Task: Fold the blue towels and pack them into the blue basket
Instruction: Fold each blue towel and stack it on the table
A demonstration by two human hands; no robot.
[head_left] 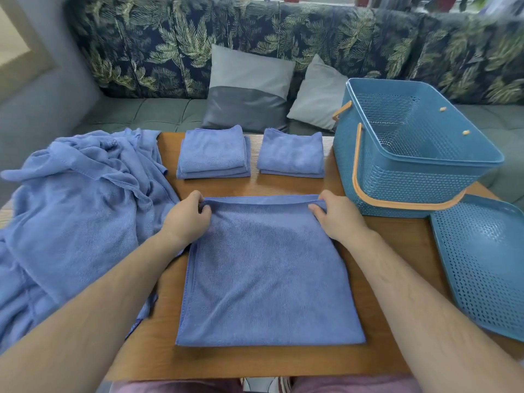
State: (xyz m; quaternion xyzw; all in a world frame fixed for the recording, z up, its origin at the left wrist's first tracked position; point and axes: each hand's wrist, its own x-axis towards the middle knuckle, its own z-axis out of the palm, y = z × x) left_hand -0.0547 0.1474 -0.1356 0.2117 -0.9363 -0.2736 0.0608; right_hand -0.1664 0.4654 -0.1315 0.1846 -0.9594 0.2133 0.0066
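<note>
A blue towel (pixel 269 279) lies flat, folded over, in the middle of the wooden table (pixel 283 361). My left hand (pixel 188 218) pinches its far left corner and my right hand (pixel 338 217) pinches its far right corner. Behind it sit two stacks of folded blue towels: one at the back left (pixel 212 153) and one at the back middle (pixel 292 154). A heap of unfolded blue towels (pixel 76 211) covers the table's left side. The blue basket (pixel 411 154), empty, with an orange handle, stands at the back right.
The basket's blue perforated lid (pixel 485 265) lies on the table's right side, past its edge. Behind the table is a sofa (pixel 141 112) with a leaf-print back and two grey cushions (pixel 249 89).
</note>
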